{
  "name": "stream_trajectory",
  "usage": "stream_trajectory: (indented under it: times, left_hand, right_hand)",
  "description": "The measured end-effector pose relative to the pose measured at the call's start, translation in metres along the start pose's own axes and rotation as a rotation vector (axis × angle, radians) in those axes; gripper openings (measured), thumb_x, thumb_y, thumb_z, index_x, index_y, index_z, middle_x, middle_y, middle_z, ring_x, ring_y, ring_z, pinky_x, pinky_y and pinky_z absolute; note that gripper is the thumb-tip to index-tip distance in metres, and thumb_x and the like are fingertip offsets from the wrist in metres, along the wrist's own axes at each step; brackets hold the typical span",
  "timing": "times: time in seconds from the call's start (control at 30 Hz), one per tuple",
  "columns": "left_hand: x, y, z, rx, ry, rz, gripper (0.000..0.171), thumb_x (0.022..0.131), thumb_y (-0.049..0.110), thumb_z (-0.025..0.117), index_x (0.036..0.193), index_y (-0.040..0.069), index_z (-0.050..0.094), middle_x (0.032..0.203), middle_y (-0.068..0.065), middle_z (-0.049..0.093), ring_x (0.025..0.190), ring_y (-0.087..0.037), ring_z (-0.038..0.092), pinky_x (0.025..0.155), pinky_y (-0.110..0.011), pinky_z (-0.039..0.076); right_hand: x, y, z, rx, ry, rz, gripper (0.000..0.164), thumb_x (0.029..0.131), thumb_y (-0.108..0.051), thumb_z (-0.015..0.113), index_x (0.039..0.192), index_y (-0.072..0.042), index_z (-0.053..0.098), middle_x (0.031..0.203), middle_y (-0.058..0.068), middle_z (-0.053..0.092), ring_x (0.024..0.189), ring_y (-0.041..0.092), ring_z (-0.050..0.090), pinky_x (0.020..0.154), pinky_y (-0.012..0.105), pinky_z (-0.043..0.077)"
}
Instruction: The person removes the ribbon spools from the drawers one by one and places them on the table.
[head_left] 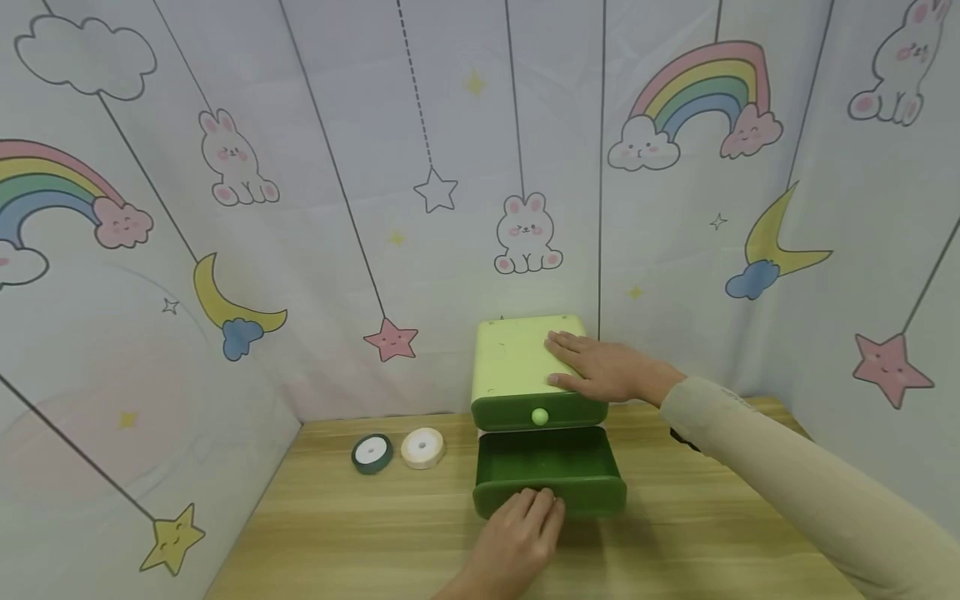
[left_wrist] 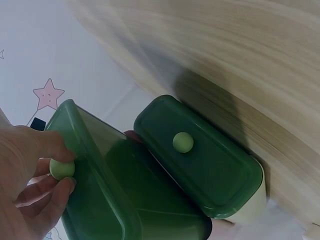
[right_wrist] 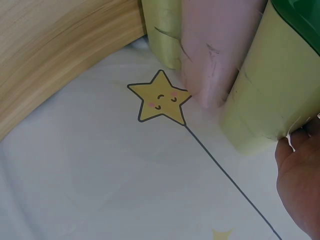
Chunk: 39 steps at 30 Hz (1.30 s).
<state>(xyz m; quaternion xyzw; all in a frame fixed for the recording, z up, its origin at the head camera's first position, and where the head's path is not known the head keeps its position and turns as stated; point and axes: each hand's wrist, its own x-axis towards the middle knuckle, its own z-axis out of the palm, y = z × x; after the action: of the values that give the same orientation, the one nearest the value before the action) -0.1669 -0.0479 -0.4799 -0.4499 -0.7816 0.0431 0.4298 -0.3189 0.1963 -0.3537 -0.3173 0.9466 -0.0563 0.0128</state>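
A small drawer unit [head_left: 517, 354] with a light green top stands on the table. Its lower dark green drawer [head_left: 592, 497] is pulled out, and the part of its inside that shows holds nothing. My left hand [head_left: 517, 537] is at the front of this drawer; in the left wrist view its thumb and fingers pinch the round light green knob [left_wrist: 62, 170]. The upper drawer [head_left: 501, 413] is closed, its own knob [head_left: 540, 417] untouched. My right hand [head_left: 603, 367] rests on the unit's top, fingers extended; the right wrist view shows only part of it.
Left of the unit lie a dark green ribbon spool [head_left: 386, 463] and a cream ribbon spool [head_left: 437, 458] on the wood-grain table [head_left: 360, 533]. A printed curtain [head_left: 450, 275] hangs behind and along both sides.
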Motion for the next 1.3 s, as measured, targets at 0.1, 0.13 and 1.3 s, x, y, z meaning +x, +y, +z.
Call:
stream_trajectory:
  times: [0.1, 0.13, 1.3]
  left_hand:
    - [0.001, -0.001, 0.002, 0.003, 0.0, -0.003, 0.056, 0.113, 0.003, 0.023, 0.105, 0.011, 0.078, 0.102, -0.002, 0.071, 0.085, -0.012, 0.066, 0.078, -0.022, 0.059]
    - [0.001, -0.001, 0.003, 0.007, 0.003, -0.003, 0.056, 0.113, 0.003, 0.023, 0.105, 0.011, 0.078, 0.102, -0.002, 0.071, 0.085, -0.012, 0.066, 0.078, -0.022, 0.059]
    - [0.014, -0.019, 0.039, 0.071, 0.004, -0.088, 0.067, 0.112, 0.001, 0.014, 0.1, 0.011, 0.08, 0.096, -0.002, 0.068, 0.083, -0.012, 0.065, 0.075, -0.021, 0.059]
  right_hand:
    - [0.0, 0.001, 0.0, -0.005, -0.004, 0.005, 0.083, 0.108, -0.067, 0.033, 0.169, -0.014, 0.016, 0.178, 0.008, 0.013, 0.165, 0.032, 0.018, 0.13, 0.054, 0.028]
    - [0.0, 0.001, 0.0, -0.006, -0.006, 0.007, 0.083, 0.108, -0.067, 0.033, 0.169, -0.015, 0.015, 0.178, 0.007, 0.012, 0.165, 0.031, 0.018, 0.131, 0.054, 0.027]
    - [0.001, 0.001, 0.002, -0.009, 0.013, -0.011, 0.083, 0.108, -0.066, 0.033, 0.169, -0.013, 0.017, 0.177, 0.008, 0.014, 0.164, 0.032, 0.02, 0.131, 0.054, 0.027]
